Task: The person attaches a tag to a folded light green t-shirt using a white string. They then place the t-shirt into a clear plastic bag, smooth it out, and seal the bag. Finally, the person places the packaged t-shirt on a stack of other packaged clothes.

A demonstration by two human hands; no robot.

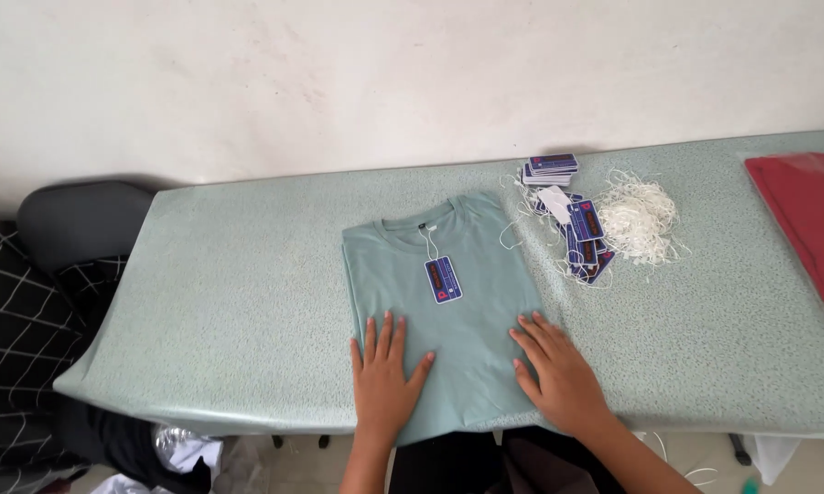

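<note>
Both hands are lying flat, fingers spread and grasping nothing, on the lower part of a folded sage-green T-shirt [448, 311]. The left hand [384, 375] is pressing the soft knit beside the right hand [558, 370]. Beyond the fingertips, a blue rectangular hang tag [443, 279] is resting below the collar. Past the right hand, loose tags [581, 233] and tangled white string [639, 220] are lying on the speckled green bench [238, 302].

A pale plaster wall [339, 82] behind a green-topped table [229, 302]; dark chair [78, 220] at left.
</note>
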